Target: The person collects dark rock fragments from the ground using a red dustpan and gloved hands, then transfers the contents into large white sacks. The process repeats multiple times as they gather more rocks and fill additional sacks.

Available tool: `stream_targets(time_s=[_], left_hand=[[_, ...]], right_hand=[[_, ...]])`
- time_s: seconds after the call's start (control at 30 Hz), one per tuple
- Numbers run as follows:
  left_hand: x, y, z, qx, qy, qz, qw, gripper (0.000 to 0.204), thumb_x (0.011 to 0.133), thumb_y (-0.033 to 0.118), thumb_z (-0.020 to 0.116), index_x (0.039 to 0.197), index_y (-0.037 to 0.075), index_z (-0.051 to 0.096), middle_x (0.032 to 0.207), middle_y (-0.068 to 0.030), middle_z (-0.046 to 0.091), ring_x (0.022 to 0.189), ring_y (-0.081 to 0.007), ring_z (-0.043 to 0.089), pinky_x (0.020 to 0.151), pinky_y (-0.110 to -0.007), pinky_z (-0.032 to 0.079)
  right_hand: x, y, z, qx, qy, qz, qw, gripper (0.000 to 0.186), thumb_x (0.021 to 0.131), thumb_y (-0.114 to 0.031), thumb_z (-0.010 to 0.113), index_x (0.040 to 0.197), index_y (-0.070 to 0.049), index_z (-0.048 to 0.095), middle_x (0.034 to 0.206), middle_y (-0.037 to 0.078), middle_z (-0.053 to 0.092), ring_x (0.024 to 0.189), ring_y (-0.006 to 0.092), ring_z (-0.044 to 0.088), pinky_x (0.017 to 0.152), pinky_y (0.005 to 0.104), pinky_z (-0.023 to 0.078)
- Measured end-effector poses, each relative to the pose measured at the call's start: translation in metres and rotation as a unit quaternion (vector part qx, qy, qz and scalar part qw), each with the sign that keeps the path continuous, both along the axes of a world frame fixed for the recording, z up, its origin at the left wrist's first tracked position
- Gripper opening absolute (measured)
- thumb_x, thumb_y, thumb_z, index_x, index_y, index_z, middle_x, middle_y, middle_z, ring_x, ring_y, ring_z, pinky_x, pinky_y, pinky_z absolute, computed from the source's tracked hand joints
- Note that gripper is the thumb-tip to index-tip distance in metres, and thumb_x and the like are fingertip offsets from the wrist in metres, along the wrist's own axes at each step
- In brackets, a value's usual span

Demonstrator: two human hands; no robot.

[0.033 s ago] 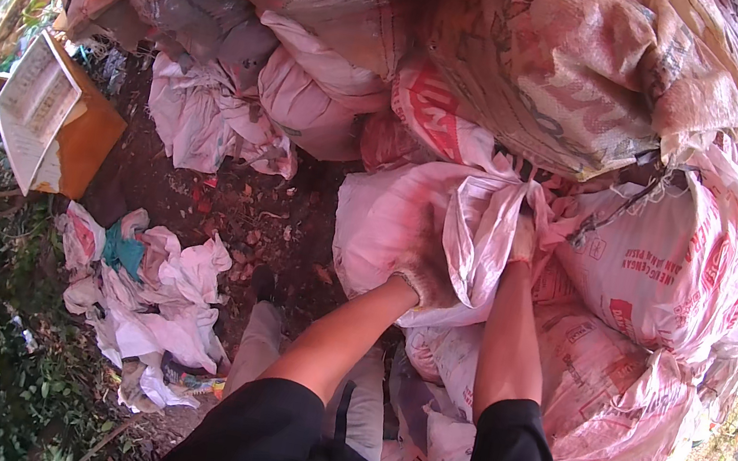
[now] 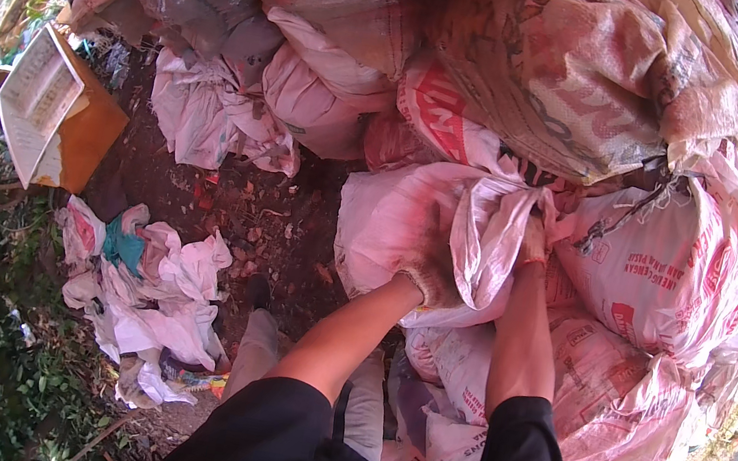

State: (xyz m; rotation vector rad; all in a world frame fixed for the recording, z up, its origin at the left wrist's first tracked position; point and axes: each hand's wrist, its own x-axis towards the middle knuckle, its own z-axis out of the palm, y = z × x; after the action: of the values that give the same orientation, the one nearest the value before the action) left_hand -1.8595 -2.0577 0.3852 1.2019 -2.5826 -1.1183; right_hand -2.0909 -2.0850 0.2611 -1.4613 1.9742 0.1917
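A stuffed white woven sack (image 2: 386, 219) lies in front of me, its loose mouth gathered and twisted toward the right. My left hand (image 2: 429, 280), in a pale, dirty work glove, presses against the sack's near side, beside a hanging fold; its fingers blend into the soiled cloth or go behind the fold. At the gathered mouth, my right hand (image 2: 534, 243), also gloved, is closed around the bunched cloth, with its fingertips partly covered by it.
Large brown-stained sacks (image 2: 561, 77) tower at the back. Printed white sacks (image 2: 642, 262) are piled on the right. Crumpled empty sacks (image 2: 154, 292) lie on the ground at left, near a yellow-orange box with a white interior (image 2: 83, 129). Green plants (image 2: 10, 336) edge the lower left.
My right hand and forearm have shifted slightly right, drawing the gathered mouth along a little. The left hand stays against the sack.
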Motion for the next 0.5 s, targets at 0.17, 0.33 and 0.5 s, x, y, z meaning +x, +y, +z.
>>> stream_targets(time_s=[0.17, 0.33, 0.5], left_hand=[[0.030, -0.016, 0.065, 0.008, -0.167, -0.125, 0.978, 0.083, 0.088, 0.057, 0.053, 0.156, 0.013, 0.038, 0.167, -0.0088, 0.027, 0.156, -0.0356, 0.015, 0.117, -0.074, 0.004], [0.121, 0.086, 0.033, -0.079, 0.057, 0.259, 0.961, 0.072, 0.080, 0.038, 0.069, 0.142, 0.005, 0.050, 0.146, -0.0168, 0.049, 0.144, -0.0377, 0.038, 0.118, -0.061, 0.026], [0.340, 0.319, 0.040, 0.235, -0.025, 0.490, 0.839, 0.066, 0.085, 0.036, 0.067, 0.136, -0.001, 0.050, 0.130, -0.0240, 0.059, 0.124, -0.0385, 0.058, 0.106, -0.044, 0.046]], right_hand=[[0.006, 0.044, 0.003, -0.062, -0.044, -0.022, 0.997, 0.050, 0.100, -0.035, 0.055, 0.135, 0.000, 0.059, 0.133, 0.021, 0.062, 0.117, 0.0350, 0.062, 0.097, 0.0424, 0.050], [-0.013, 0.089, 0.021, -0.161, -0.155, -0.142, 0.964, 0.053, 0.100, -0.034, 0.055, 0.139, 0.002, 0.055, 0.139, 0.020, 0.059, 0.119, 0.0335, 0.061, 0.100, 0.0409, 0.049], [0.044, 0.164, 0.059, -0.207, -0.080, -0.271, 0.937, 0.070, 0.104, -0.051, 0.046, 0.146, 0.006, 0.048, 0.142, 0.026, 0.055, 0.126, 0.0361, 0.056, 0.106, 0.0426, 0.046]])
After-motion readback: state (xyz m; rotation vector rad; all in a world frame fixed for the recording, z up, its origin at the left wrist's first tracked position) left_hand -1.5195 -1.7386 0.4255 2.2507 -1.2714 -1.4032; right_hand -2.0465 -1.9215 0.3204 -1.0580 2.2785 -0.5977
